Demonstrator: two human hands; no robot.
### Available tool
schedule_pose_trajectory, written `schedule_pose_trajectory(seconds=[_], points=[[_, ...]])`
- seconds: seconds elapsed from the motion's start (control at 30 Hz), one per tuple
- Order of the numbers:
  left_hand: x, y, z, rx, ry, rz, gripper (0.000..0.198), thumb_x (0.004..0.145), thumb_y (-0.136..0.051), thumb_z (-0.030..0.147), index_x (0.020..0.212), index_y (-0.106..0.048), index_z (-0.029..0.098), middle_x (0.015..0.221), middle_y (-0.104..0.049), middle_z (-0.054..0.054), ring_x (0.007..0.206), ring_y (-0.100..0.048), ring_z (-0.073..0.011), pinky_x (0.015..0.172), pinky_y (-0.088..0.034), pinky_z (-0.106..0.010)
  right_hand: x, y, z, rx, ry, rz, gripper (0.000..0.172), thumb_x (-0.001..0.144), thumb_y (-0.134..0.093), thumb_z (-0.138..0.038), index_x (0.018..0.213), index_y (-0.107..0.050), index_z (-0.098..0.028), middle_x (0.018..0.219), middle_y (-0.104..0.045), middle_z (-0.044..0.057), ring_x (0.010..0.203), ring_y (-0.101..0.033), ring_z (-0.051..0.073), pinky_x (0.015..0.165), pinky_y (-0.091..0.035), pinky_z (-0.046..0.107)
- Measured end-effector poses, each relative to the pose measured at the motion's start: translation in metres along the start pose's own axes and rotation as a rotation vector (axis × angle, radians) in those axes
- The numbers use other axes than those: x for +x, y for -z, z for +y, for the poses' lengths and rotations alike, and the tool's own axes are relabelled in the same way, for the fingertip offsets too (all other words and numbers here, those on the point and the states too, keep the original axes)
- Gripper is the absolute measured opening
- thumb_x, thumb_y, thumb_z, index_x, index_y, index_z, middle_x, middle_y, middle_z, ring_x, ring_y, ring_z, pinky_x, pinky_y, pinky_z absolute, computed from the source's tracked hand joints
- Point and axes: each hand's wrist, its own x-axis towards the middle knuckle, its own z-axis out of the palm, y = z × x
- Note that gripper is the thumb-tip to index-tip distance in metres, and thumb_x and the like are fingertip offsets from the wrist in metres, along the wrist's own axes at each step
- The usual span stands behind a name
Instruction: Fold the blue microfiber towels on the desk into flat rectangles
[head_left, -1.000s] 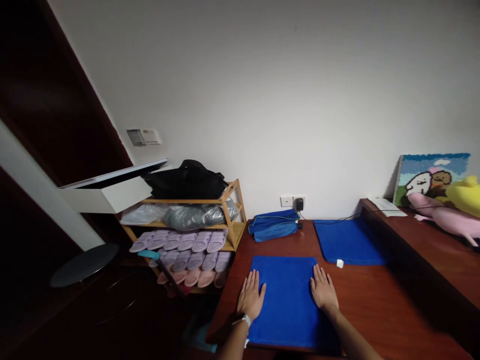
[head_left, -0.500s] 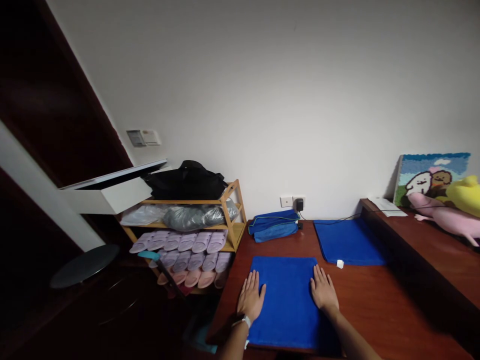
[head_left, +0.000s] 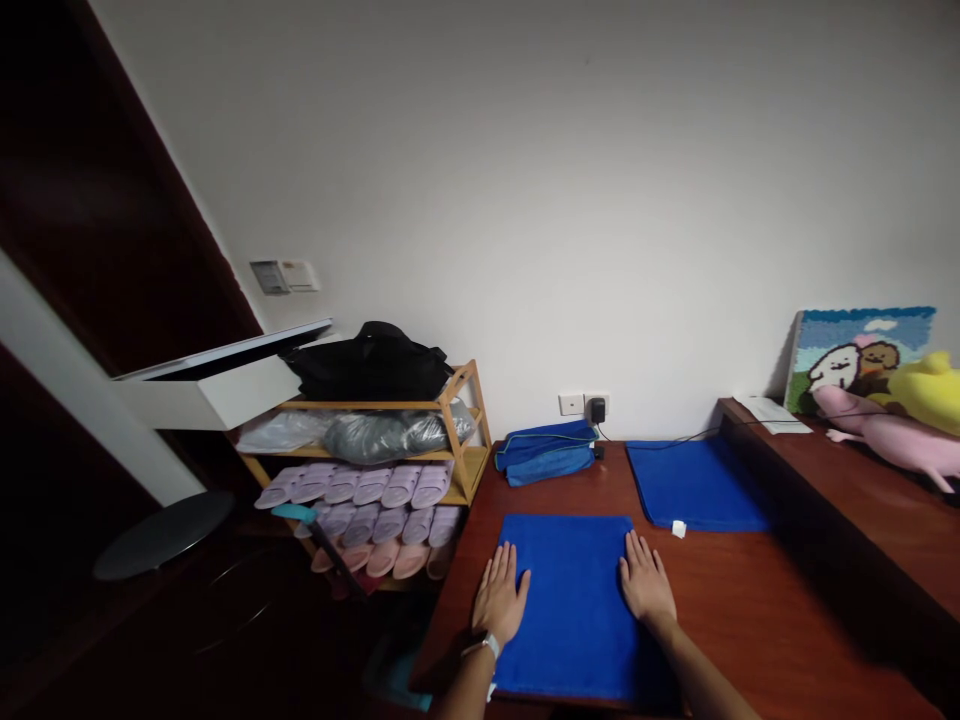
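A blue cloth (head_left: pixel 568 610) lies flat and squared on the reddish-brown wooden table (head_left: pixel 739 600). My left hand (head_left: pixel 501 598) rests flat across its left edge, fingers stretched out and thumb apart on the cloth. On the opposite edge lies my right hand (head_left: pixel 646 582), also flat, with its fingers pointing away from me. Neither hand grips anything. A watch with a light band (head_left: pixel 484 642) is on my left wrist. Farther back to the right is a second blue cloth (head_left: pixel 694 485), with a white tag (head_left: pixel 679 529) at its front edge.
A crumpled blue cloth (head_left: pixel 546 455) sits at the table's back, below a plugged-in black adapter (head_left: pixel 598 410). To the left stands a wooden rack (head_left: pixel 471 470) with slippers (head_left: pixel 401 487) and a black bag (head_left: pixel 371 365). Plush toys (head_left: pixel 892 430) lie on the raised ledge at right.
Both hands keep the same flat position on the cloth. Only a very slight shift of the whole view shows.
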Motion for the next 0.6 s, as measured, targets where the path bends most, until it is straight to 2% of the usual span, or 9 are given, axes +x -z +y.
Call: schedule_pose_trajectory(seconds=[0.3,0.6], points=[[-0.0007,0.0077,0.0034,-0.002,0.017,-0.036,0.070,0.104,-0.021,0.057,0.160,-0.032,0.015,0.167,-0.030,-0.010,0.154,-0.028,-0.0256,0.126,-0.027,-0.046,-0.0005,-0.0002,0.0005,-0.038,0.005,-0.008,0.069,0.101,-0.012,-0.042,0.162,-0.020,-0.010,0.170,-0.018,0.003,0.158,-0.013,0.020,0.128,-0.009,0.041],[0.0007,0.0032,0.0021,-0.014,0.002,-0.012,0.068,0.104,-0.024,0.054,0.162,-0.029,0.018,0.166,-0.032,-0.010,0.154,-0.029,-0.0268,0.125,-0.029,-0.050,0.0033,0.0015,0.0007,-0.031,-0.010,-0.059,0.070,0.102,-0.011,-0.044,0.163,-0.016,-0.011,0.171,-0.013,0.003,0.158,-0.010,0.020,0.128,-0.007,0.041]])
